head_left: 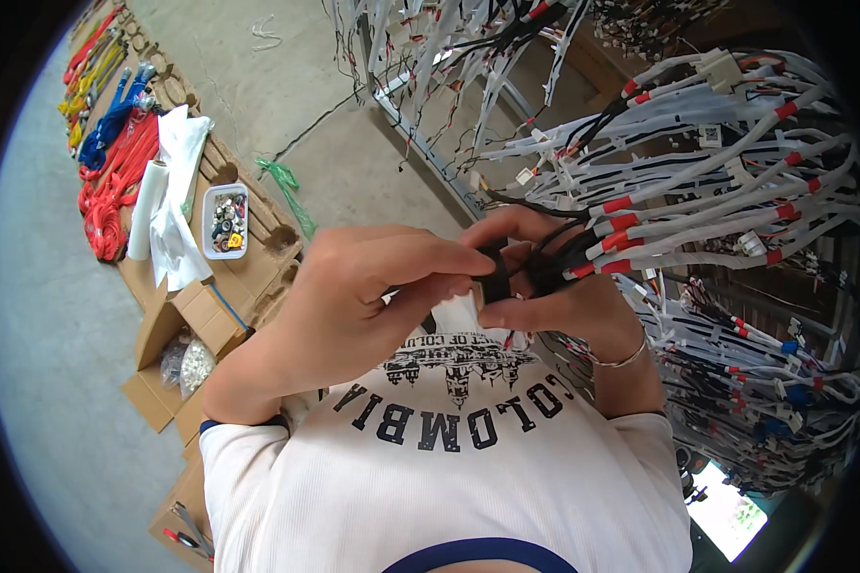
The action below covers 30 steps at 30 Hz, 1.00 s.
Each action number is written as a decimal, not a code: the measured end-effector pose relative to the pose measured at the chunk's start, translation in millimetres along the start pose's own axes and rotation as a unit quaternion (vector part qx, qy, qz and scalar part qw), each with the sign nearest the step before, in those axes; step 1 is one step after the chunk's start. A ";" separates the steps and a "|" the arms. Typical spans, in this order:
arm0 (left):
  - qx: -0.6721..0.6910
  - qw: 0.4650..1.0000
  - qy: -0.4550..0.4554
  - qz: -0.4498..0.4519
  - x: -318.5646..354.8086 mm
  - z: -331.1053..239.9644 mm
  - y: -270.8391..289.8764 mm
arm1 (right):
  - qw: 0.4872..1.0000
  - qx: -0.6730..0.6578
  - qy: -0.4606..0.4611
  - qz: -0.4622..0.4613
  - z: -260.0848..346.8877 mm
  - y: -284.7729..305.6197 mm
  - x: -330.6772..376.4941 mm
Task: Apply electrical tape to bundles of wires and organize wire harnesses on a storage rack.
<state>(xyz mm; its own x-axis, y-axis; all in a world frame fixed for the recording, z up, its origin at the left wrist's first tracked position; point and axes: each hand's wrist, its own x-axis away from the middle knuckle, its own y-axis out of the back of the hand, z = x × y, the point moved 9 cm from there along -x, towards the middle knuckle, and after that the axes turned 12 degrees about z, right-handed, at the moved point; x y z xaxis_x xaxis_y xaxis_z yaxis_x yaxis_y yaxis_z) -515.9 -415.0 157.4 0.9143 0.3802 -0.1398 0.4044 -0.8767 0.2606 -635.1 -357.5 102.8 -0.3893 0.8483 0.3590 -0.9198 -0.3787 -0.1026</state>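
1. Left hand (pixel 368 282) pinches black tape (pixel 492 279) right beside my right hand (pixel 583 310).
2. My right hand clamps the red-banded wire harness (pixel 674 218) by its black wires, above my shirt (pixel 468 487).

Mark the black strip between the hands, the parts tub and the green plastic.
Black strip (pixel 494 278): head view, exposed middle part.
Parts tub (pixel 225 254): head view, lower rim.
Green plastic (pixel 290 193): head view, middle of its length.

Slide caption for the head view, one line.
Left hand pinches a black strip; right hand holds red-banded cables.
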 end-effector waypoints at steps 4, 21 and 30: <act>-0.117 0.993 -0.021 -0.005 0.6 -12.3 4.0 | 0.997 -0.066 0.003 0.045 -2.6 -10.6 5.1; -0.070 0.997 0.028 0.009 -3.6 10.3 -10.0 | 0.993 -0.113 0.011 -0.024 -5.3 -9.3 18.2; -0.234 0.969 -0.059 -0.046 -5.1 -7.5 -12.4 | 0.979 -0.202 0.037 0.016 -14.4 -14.0 18.6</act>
<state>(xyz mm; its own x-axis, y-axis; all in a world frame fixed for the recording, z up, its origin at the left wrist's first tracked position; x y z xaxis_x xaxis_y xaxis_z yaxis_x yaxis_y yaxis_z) -525.4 -403.8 162.0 0.8764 0.3891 -0.2838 0.4749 -0.6007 0.6431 -630.2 -331.2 97.6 -0.4065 0.8689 0.2825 -0.8460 -0.2412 -0.4755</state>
